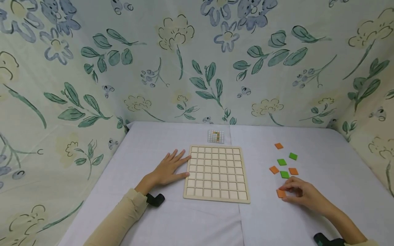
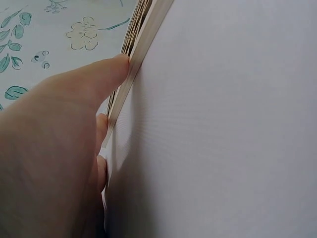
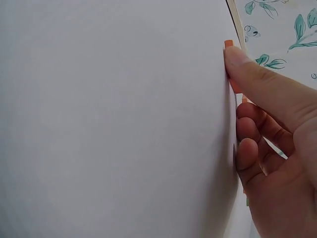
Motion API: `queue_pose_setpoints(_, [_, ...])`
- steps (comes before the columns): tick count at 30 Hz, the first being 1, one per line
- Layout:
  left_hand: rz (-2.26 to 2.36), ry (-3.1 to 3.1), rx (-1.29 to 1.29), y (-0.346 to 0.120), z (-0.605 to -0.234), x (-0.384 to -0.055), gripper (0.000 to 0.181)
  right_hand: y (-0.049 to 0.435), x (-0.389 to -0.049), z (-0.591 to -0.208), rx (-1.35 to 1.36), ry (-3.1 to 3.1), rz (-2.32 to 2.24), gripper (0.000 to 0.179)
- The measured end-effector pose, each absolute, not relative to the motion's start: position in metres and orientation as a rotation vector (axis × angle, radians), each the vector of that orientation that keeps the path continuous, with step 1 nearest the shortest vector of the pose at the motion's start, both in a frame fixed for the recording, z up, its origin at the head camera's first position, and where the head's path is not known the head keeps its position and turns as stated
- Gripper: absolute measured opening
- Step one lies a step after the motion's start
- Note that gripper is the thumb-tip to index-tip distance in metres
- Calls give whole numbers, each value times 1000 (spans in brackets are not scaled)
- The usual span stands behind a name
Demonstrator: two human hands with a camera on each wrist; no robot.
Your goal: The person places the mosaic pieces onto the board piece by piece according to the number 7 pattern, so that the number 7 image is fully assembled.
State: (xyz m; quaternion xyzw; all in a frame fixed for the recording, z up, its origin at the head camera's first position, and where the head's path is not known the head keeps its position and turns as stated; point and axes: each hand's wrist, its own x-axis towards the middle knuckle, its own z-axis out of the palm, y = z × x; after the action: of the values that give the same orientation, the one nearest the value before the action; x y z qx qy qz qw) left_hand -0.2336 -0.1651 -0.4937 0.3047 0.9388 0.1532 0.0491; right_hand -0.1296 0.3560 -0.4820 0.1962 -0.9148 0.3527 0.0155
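Head view only: patterned card (image 1: 216, 136) just beyond gridded board (image 1: 216, 176).

One left hand (image 1: 170, 169) and one right hand (image 1: 300, 194) are in view, two in all. There are four orange tiles (image 1: 278, 146) and three green tiles (image 1: 281, 162), which makes seven tiles in two colours. One wooden board (image 1: 215, 169) has seven rows of seven squares (image 1: 223, 169), forty-nine altogether. There is one small patterned card (image 1: 216, 136), one table (image 1: 200, 225), two beige sleeves (image 1: 117, 218) and two black wrist devices (image 1: 155, 200), one for each arm.
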Motion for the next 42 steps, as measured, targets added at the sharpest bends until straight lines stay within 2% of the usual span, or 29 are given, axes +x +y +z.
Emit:
queue_pose_setpoints(16, [432, 2860, 917, -166, -495, -234, 77, 349, -136, -474, 680, -2757, 1032, 28])
queue_pose_setpoints(32, [421, 2858, 914, -167, -497, -238, 77, 303, -176, -441, 769, -2721, 1097, 22])
queue_pose_setpoints(42, [416, 2857, 913, -167, -496, -238, 79, 264, -211, -435, 864, -2661, 1118, 26])
